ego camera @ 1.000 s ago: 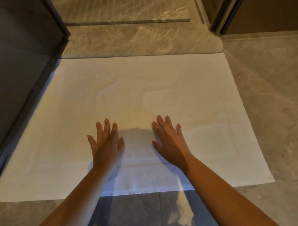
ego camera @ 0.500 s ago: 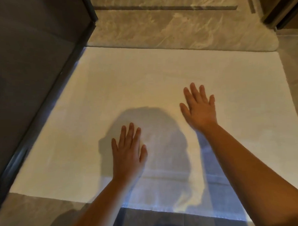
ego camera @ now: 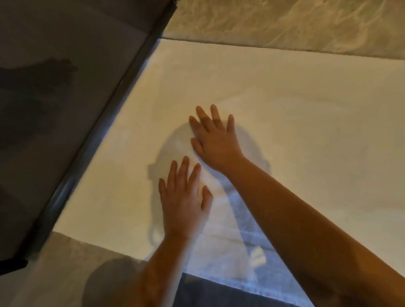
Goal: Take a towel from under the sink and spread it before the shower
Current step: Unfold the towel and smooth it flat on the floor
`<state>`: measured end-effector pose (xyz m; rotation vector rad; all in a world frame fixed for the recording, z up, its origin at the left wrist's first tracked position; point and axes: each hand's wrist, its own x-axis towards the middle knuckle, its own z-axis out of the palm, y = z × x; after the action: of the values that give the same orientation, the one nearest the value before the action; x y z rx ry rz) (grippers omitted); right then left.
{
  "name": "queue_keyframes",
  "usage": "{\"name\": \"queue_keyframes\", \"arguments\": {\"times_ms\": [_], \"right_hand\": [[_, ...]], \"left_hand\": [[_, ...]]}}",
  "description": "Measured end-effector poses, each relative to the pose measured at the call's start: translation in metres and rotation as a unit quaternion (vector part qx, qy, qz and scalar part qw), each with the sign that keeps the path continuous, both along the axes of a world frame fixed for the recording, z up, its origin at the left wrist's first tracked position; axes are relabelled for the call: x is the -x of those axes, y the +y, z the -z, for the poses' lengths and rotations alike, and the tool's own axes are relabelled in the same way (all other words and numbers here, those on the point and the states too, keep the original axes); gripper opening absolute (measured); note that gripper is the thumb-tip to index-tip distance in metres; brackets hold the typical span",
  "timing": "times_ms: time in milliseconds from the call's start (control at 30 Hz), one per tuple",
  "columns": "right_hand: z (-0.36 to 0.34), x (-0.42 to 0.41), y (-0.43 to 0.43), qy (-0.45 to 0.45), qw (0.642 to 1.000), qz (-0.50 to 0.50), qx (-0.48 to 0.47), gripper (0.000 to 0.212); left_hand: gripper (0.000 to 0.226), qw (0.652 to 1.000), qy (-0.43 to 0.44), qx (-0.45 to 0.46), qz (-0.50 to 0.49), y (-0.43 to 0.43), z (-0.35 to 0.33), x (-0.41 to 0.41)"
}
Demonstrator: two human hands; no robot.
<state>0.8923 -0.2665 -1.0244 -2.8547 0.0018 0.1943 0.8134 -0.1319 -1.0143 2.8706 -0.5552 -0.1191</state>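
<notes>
The white towel (ego camera: pixel 288 132) lies spread flat on the marble floor (ego camera: pixel 284 17), its far edge along the stone threshold and its left edge against the dark frame of the glass panel (ego camera: pixel 99 124); the left hand (ego camera: pixel 184 200) rests palm down on it, fingers wide and holding nothing; the right hand (ego camera: pixel 216 141) lies flat just beyond, fingers likewise splayed; their shadows fall across the cloth.
</notes>
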Motion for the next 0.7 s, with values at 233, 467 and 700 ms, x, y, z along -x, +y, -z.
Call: {"name": "queue_keyframes", "arguments": {"times_ms": [233,467,700], "right_hand": [[0.001,-0.014,-0.073,-0.017,0.989,0.147,-0.013,0.053],[-0.003,0.060,-0.153,0.001,0.943,0.331,0.019,0.054],[-0.006,0.157,-0.158,0.030,0.924,0.381,0.028,0.056]], "left_hand": [[0.050,1.000,0.015,0.017,-0.005,0.000,0.001,0.000],[0.050,1.000,0.013,0.020,0.003,0.002,0.004,0.000],[0.042,0.999,0.018,0.031,0.013,-0.004,0.002,0.005]]}}
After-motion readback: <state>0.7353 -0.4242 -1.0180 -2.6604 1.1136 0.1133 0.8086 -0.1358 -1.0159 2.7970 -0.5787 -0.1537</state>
